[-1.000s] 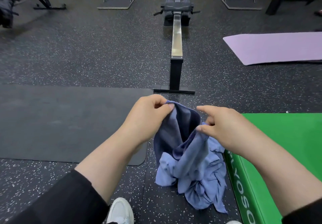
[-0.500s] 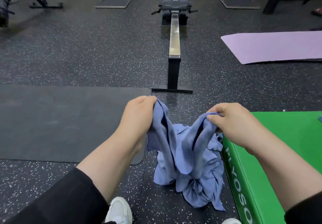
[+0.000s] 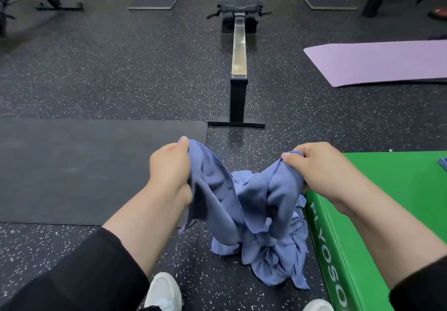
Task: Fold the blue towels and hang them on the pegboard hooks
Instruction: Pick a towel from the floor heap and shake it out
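The blue towel (image 3: pixel 244 204) hangs between the person's two hands, over a crumpled heap of blue towels (image 3: pixel 273 260) on the speckled floor (image 3: pixel 121 73), right beside the green plyo box (image 3: pixel 387 214). The left hand (image 3: pixel 169 172) has its fingers curled round one upper edge, thumb tip showing above the cloth. The right hand (image 3: pixel 326 172) pinches the other upper edge between thumb and curled fingers. The cloth sags in a deep dip between them and its lower part trails down into the heap.

A second ago the two hands were close together, the right one with straight fingers only just reaching into the fabric. Half a second ago it had closed on the cloth. Now the hands stand well apart and the towel has opened wider, though it is far from flat and not free of the pile. I judge this as finding the corners and spreading the towel before the first fold; no fold is made yet, and no pegboard is in view.

Around them, a black mat (image 3: pixel 72 170) lies to the left, a rowing machine (image 3: pixel 238 52) stretches ahead, a purple mat (image 3: pixel 387 61) lies at far right. Something blue (image 3: pixel 442 164) sits on the box at the frame's edge, too cropped to identify. A white shoe (image 3: pixel 164 291) shows below.
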Demonstrator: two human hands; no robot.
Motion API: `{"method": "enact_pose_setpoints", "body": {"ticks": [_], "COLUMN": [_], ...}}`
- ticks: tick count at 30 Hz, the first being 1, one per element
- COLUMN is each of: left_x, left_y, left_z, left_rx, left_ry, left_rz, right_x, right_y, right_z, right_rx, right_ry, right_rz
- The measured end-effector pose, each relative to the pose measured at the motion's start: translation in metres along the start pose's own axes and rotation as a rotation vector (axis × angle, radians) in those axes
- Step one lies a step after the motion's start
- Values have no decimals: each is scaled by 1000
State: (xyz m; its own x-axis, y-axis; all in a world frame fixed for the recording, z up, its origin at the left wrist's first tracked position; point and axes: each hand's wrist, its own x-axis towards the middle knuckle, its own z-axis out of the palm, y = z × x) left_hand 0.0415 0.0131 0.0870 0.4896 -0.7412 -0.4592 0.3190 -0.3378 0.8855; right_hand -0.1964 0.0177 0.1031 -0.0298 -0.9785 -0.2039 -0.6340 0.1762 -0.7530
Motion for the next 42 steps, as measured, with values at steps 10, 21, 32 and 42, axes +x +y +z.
{"method": "enact_pose_setpoints", "body": {"ticks": [10, 21, 32, 42], "left_x": [-39, -65, -67, -40], "left_y": [-8, -27, -31, -2], "left_z": [16, 25, 24, 15], "left_rx": [509, 649, 923, 695], "left_ry": [-349, -335, -553, -546], "left_rz": [420, 690, 883, 603], "right_x": [-10, -18, -17, -16], "right_y": [-10, -23, -16, -17], "right_z": [6, 23, 21, -4], "right_rx": [326, 629, 624, -198], "right_ry": [-165, -307, -303, -169], "right_rz": [90, 149, 67, -358]}}
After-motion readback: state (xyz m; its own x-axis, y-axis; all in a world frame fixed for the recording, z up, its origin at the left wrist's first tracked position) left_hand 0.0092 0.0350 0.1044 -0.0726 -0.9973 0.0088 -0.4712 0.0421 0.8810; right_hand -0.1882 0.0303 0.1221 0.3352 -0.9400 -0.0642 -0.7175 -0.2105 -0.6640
